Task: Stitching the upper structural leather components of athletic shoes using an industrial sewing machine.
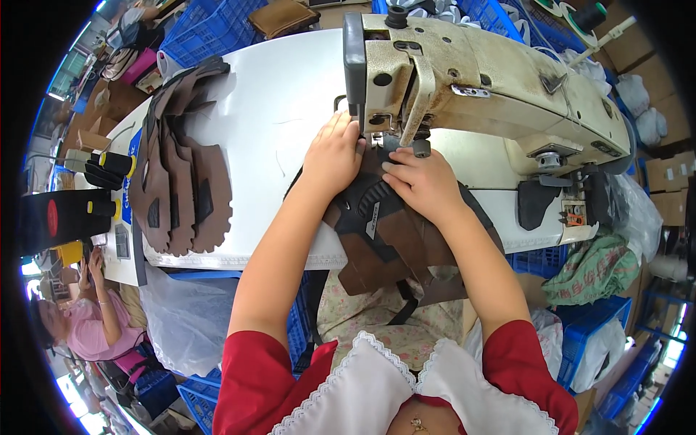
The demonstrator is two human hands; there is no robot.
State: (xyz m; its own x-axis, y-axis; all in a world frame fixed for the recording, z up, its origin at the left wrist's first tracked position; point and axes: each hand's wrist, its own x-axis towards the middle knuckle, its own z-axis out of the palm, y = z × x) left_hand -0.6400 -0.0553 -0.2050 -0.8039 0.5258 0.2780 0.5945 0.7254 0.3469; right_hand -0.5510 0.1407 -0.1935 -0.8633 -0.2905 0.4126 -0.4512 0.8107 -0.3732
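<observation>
A brown and black shoe upper (pixel 384 225) lies under the head of an industrial sewing machine (pixel 464 76), its lower part hanging over the table's front edge toward my lap. My left hand (pixel 335 154) rests flat on the upper's left side, fingers stretched toward the needle area. On the other side my right hand (pixel 423 180) presses on the upper with its fingers spread and fingertips near the presser foot. The needle tip itself is hidden behind the machine head and my fingers.
Several brown shoe upper pieces (pixel 192 170) overlap on the left of the white table (pixel 279 87). A black piece (pixel 538 203) lies at the right. Blue crates (pixel 206 32) stand behind, a green sack (pixel 594 272) at the right. Another person (pixel 94 319) sits at the far left.
</observation>
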